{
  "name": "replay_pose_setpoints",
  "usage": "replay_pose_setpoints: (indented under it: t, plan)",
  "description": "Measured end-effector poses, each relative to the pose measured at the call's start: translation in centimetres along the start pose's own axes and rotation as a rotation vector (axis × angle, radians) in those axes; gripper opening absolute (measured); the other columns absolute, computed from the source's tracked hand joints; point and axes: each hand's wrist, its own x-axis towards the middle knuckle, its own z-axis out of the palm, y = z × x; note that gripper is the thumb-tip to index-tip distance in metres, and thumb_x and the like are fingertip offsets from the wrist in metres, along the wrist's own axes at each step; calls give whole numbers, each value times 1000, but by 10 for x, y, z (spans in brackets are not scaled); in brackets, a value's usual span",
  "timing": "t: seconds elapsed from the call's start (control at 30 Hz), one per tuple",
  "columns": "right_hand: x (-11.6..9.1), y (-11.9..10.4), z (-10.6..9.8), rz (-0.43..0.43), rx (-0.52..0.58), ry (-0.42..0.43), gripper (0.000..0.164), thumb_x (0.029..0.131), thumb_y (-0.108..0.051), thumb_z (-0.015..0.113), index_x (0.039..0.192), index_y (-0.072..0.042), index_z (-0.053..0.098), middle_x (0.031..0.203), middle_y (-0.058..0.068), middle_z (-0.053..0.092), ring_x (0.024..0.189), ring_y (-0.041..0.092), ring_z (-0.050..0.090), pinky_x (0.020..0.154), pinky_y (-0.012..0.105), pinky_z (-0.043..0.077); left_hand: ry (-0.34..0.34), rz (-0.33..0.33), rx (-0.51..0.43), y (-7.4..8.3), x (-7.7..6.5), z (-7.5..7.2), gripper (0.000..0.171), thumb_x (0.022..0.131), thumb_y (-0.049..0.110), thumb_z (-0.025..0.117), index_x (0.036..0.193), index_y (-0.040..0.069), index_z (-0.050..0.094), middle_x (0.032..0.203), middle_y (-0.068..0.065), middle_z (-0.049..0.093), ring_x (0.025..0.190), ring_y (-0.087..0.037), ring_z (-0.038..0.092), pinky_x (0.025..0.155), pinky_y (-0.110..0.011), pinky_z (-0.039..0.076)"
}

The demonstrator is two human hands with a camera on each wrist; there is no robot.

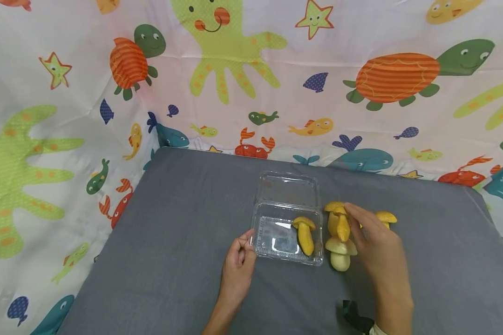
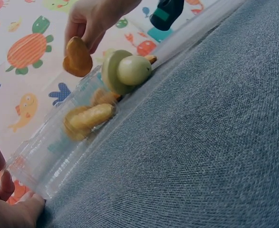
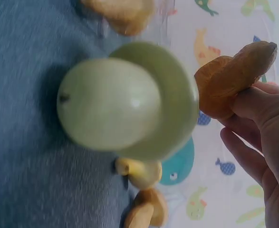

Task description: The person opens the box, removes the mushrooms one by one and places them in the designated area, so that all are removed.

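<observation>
A clear plastic clamshell box (image 1: 265, 255) lies with its lid folded back on the grey cloth. My left hand (image 1: 238, 260) pinches its near left edge. One yellow toy mushroom (image 1: 306, 238) rests in the box's right side. Just right of the box, my right hand (image 1: 379, 249) pinches another yellow mushroom (image 2: 78, 56) by its cap, raised above the cloth with its stem toward me. A pale green mushroom (image 1: 340, 260) stands below it in the head view. Partly behind the held one is a further yellow mushroom (image 1: 332, 225).
More yellow mushrooms (image 1: 386, 217) lie beyond my right hand, partly hidden by it. A grey cloth (image 1: 163, 260) covers the table. Behind it hangs a curtain (image 1: 234, 74) printed with sea animals. A dark strap (image 1: 354, 316) hangs at my right wrist.
</observation>
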Motion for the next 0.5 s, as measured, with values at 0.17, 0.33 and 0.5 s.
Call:
replay_pose_setpoints:
  t: [0.17, 0.33, 0.5]
  plan:
    - [-4, 5, -6, 4, -15, 23, 50, 84, 14, 79, 129, -8, 75, 123, 10, 77, 103, 34, 74, 103, 1, 30, -1, 12, -11, -1, 0, -1, 11, 107, 4, 53, 96, 5, 53, 154, -7, 56, 56, -3, 28, 59, -19, 34]
    - [-7, 10, -10, 35, -23, 12, 49, 85, 14, 78, 129, -7, 75, 122, 10, 77, 104, 33, 73, 102, -1, 28, -10, 11, -20, -1, 0, -1, 11, 107, 5, 53, 97, 4, 53, 155, -9, 55, 58, -3, 29, 61, -20, 35]
    - [-10, 15, -13, 51, -24, 3, 51, 85, 15, 79, 130, -7, 75, 121, 12, 77, 104, 35, 73, 100, -2, 27, -12, -3, -14, 0, -1, -1, 10, 107, 5, 52, 97, 6, 53, 156, -7, 55, 59, -5, 31, 63, -21, 36]
